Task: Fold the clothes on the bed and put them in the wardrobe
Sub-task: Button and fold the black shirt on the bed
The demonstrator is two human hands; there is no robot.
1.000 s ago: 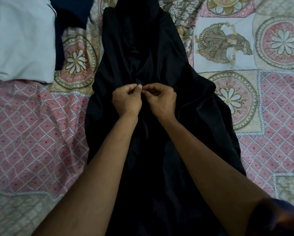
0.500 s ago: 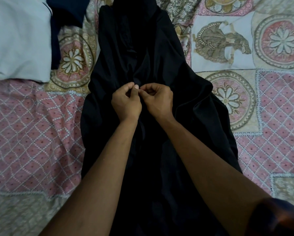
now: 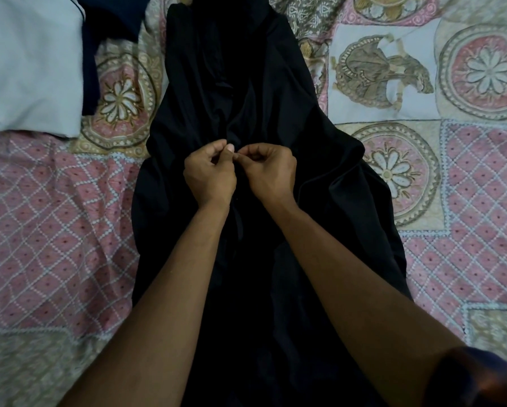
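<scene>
While both forearms reach forward over the bed (image 3: 55, 230), the left hand (image 3: 209, 174) and the right hand (image 3: 271, 171) meet at the midline of the black garment (image 3: 246, 83). This garment lies lengthwise on the bed, running from the top edge of the view to the bottom edge and passing beneath both forearms. The fingers (image 3: 230, 148) of each hand are curled inward, thumb against forefinger, and the tips of the two hands touch one another at the garment's centre front. Each hand pinches a small portion of the black cloth at that point. Whether a button or only fabric lies between the fingertips cannot be told, as the cloth there is too dark. The backs of both hands face upward, and the heels of the hands rest on or just above the garment.

To the person's right of the hands, the black cloth rises in loose folds, with a raised edge curving across them. The pink and cream patterned cover of the bed shows on both sides of the garment. A white garment (image 3: 29, 63) lies at the upper left, with a navy garment (image 3: 111, 22) just beside it. Both are separated from the black garment by a strip of cover. A dark sleeve (image 3: 478, 377) covers the right upper arm at the lower right corner.
</scene>
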